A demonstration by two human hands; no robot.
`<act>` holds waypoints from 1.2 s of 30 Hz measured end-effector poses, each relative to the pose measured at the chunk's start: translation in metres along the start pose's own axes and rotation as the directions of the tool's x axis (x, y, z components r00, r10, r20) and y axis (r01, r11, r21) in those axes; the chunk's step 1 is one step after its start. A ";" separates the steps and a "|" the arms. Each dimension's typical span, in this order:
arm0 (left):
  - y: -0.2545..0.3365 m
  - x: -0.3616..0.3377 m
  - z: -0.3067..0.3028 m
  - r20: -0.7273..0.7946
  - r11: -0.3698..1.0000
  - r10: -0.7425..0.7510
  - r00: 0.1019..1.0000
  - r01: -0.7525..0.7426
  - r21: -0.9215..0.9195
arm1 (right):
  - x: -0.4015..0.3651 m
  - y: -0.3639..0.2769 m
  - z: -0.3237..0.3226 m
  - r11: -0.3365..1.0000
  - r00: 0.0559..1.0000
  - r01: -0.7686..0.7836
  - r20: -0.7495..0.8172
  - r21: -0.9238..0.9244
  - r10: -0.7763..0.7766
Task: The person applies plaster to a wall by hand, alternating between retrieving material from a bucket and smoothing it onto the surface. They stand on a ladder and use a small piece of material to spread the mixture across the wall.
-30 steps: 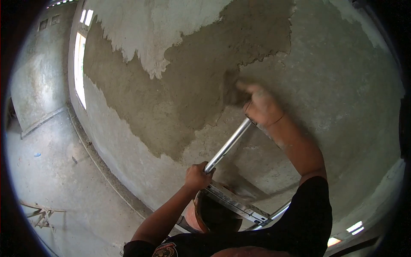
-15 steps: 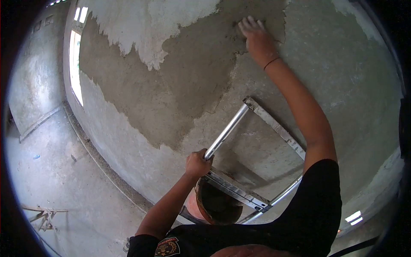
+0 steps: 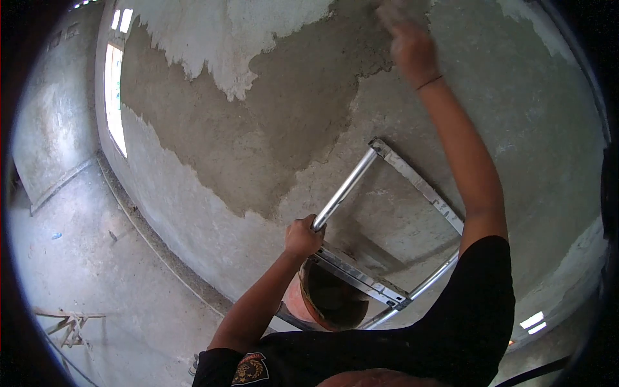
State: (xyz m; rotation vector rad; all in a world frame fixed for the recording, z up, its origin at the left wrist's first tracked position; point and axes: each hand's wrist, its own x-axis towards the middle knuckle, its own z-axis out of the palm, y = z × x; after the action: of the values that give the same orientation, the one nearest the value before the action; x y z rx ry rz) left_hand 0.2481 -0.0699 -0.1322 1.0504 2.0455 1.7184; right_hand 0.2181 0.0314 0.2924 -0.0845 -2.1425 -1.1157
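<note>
My left hand (image 3: 304,236) is wrapped around the silver side rail (image 3: 345,188) of a metal ladder, just above a rung. High on the wall, my right hand (image 3: 412,46) reaches up near the top edge of the view. Its fingers are blurred but look stretched out, and I see nothing held in them. Around it is a darker, damp-looking patch of plaster (image 3: 293,93) with ragged edges. Below my left hand, partly hidden behind the ladder rung (image 3: 361,282), is a reddish bucket (image 3: 300,300) with dark grey material (image 3: 335,300) inside.
The ladder's top bar (image 3: 419,184) rests close to the wall (image 3: 193,200). Far below on the left lies the concrete floor (image 3: 129,277), with a wooden stand (image 3: 69,326) on it. A bright window opening (image 3: 114,97) is at the wall's left end.
My right hand has moved up and slightly right along the wall and is now blurred. My left hand still grips the ladder rail; the view has shifted slightly.
</note>
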 end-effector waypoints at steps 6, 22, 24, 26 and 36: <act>0.000 0.000 -0.001 0.006 1.000 -0.003 1.000 0.003 -0.006 | -0.012 0.025 0.074 0.929 0.944 0.231 -0.164 -0.288 -0.285; -0.001 0.000 -0.001 -0.001 1.000 -0.024 1.000 0.024 0.015 | -0.012 0.006 0.092 0.947 0.964 0.208 -0.114 -0.244 -0.241; 0.000 0.001 0.001 -0.015 1.000 -0.028 0.999 0.028 -0.010 | -0.029 -0.017 0.095 0.933 0.949 0.313 0.104 -0.180 -0.298; -0.002 -0.001 0.001 0.000 0.999 -0.033 0.999 0.033 0.001 | -0.043 -0.027 0.099 0.915 0.911 0.396 0.160 -0.075 -0.381; 0.003 -0.001 -0.001 -0.006 0.999 -0.037 0.999 0.037 0.024 | 0.008 0.007 0.097 0.928 0.966 0.216 -0.071 -0.302 -0.248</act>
State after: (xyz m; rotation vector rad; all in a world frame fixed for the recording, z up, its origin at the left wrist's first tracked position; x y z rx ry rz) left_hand 0.2492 -0.0713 -0.1289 1.0096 2.0813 1.6839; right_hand 0.1604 0.1054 0.2652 0.0969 -1.9133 -1.5363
